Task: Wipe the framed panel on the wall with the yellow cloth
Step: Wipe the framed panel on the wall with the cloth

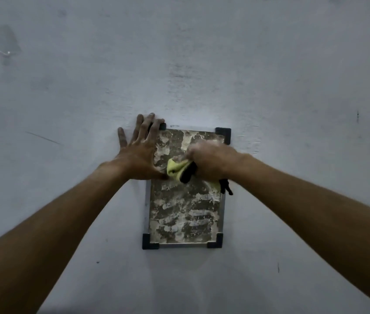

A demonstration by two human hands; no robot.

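The framed panel [184, 209] hangs on the wall at the centre, with a thin metal rim, black corner caps and a dark surface smeared with whitish streaks. My left hand [140, 152] lies flat with fingers spread over the panel's upper left corner and the wall beside it. My right hand [211, 160] is closed around the yellow cloth [176, 169], which has black trim, and presses it against the upper half of the panel. The hand looks blurred. Part of the cloth hangs below my right wrist at the panel's right rim.
A pale grey painted wall [293, 87] fills the view, with scuffs, small dark marks and a small nail or hook [7, 53] at the upper left. Both my forearms reach in from the bottom corners.
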